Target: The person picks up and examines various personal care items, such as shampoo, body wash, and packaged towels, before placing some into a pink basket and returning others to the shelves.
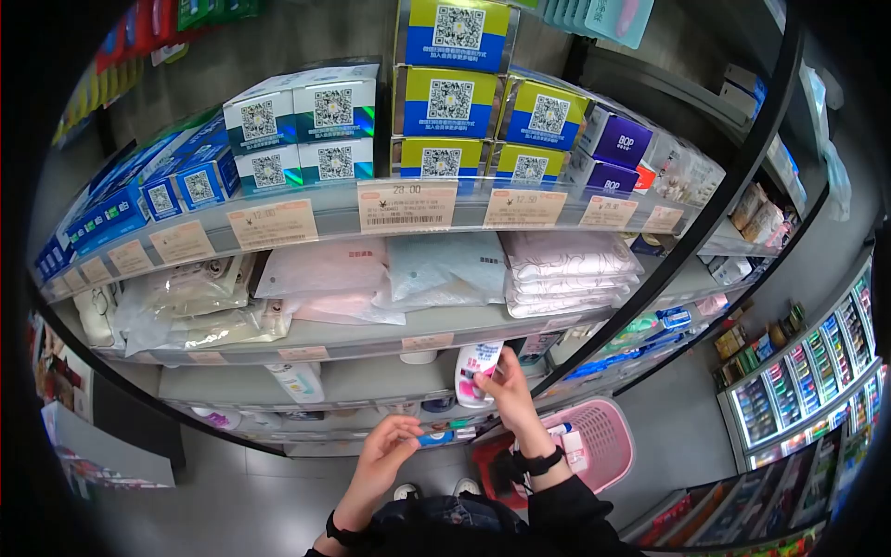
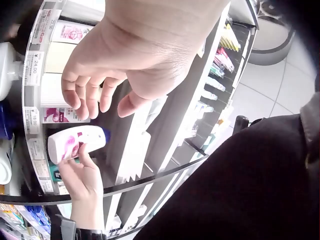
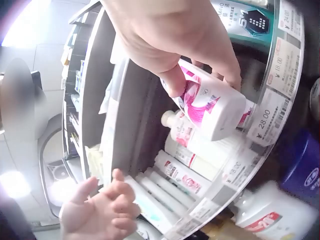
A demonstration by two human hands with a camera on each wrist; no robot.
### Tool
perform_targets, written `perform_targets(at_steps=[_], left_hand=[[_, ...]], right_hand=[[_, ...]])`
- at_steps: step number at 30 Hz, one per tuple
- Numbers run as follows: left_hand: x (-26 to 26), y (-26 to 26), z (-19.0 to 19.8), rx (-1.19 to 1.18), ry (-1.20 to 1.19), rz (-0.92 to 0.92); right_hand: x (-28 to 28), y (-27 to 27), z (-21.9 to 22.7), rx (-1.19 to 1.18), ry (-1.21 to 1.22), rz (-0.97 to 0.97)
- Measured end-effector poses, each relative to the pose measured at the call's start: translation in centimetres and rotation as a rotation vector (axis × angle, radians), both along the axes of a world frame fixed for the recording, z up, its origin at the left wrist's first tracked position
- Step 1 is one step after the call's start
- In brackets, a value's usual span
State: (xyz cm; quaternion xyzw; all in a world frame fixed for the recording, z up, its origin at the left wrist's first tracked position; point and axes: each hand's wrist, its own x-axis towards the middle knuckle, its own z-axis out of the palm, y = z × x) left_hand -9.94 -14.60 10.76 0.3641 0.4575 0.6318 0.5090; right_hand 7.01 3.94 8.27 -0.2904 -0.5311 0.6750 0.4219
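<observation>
My right hand (image 1: 515,397) grips a white bottle (image 1: 475,385) with pink print, held at the front of a lower shelf. In the left wrist view the bottle (image 2: 72,145) shows a blue cap end, and the thumb presses against its printed face. The right wrist view shows the bottle (image 3: 220,107) tilted beside the price tags (image 3: 267,117), with thumb and fingers on either side of it. My left hand (image 1: 382,455) hangs to the left of the bottle, fingers loosely bent and holding nothing. Other white bottles (image 3: 192,137) stand on the shelf behind.
A pink basket (image 1: 608,436) with a few items sits on the floor below my right forearm. Above the bottle juts a shelf with bagged packs (image 1: 445,269), and higher up stand stacked boxes (image 1: 450,97). A black shelf post (image 1: 691,237) slants down at the right.
</observation>
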Motion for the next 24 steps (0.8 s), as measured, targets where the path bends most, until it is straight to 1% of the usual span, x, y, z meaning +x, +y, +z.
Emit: perform_targets(at_steps=[1, 2, 4, 5, 7, 8, 9, 11, 12, 13, 15, 16, 17, 19, 21, 23, 24], left_hand=[[-0.1, -0.2, -0.1, -0.012, -0.009, -0.004], [-0.2, -0.4, -0.2, -0.025, -0.018, -0.007], [-0.3, -0.7, -0.2, -0.027, -0.007, 0.003], [-0.3, -0.7, -0.1, -0.027, 0.0, 0.008], [-0.3, -0.9, -0.5, -0.025, 0.009, 0.02], [-0.3, -0.9, -0.6, -0.023, 0.013, 0.03], [-0.1, -0.8, -0.6, -0.022, 0.018, 0.028], [0.3, -0.7, -0.5, -0.046, 0.034, 0.077], [0.4, -0.6, -0.6, -0.048, 0.04, 0.071], [0.6, -0.5, -0.6, -0.054, 0.04, 0.076], [0.9, -0.1, -0.7, -0.06, 0.046, 0.071], [1.2, 0.1, -0.8, -0.068, 0.033, 0.067], [1.4, 0.3, -0.8, -0.077, 0.02, 0.061], [1.6, 0.9, -1.6, -0.067, 0.048, 0.054], [1.7, 1.4, -2.5, -0.06, 0.07, 0.039], [1.6, 2.1, -3.3, -0.043, 0.289, 0.194], [2.2, 2.6, -3.6, -0.047, 0.287, 0.174]], right_hand=[[-0.6, 1.0, -0.9, 0.075, 0.023, -0.042], [-1.3, 1.7, -1.1, 0.075, 0.026, -0.037], [-2.3, 2.7, -1.5, 0.163, -0.007, -0.112], [-2.7, 3.2, -2.3, 0.164, -0.003, -0.11], [-3.3, 4.0, -4.0, 0.197, -0.156, -0.128], [-3.8, 3.9, -4.0, 0.255, -0.142, -0.169], [-4.0, 3.9, -3.8, 0.255, -0.137, -0.172], [-4.1, 3.9, -3.6, 0.277, -0.222, -0.21], [-4.4, 4.4, -4.6, 0.33, -0.233, -0.277], [-4.7, 4.6, -5.1, 0.325, -0.229, -0.285], [-5.2, 4.9, -5.7, 0.478, -0.204, -0.37], [-5.3, 5.0, -6.0, 0.437, -0.206, -0.34], [-5.2, 4.9, -5.7, 0.431, -0.205, -0.352], [-5.0, 4.2, -4.2, 0.418, -0.294, -0.308], [-4.5, 3.8, -3.7, 0.544, -0.329, -0.363], [-2.5, 2.9, -2.8, 0.506, -0.316, -0.368], [-1.6, 3.1, -3.0, 0.497, -0.325, -0.385]])
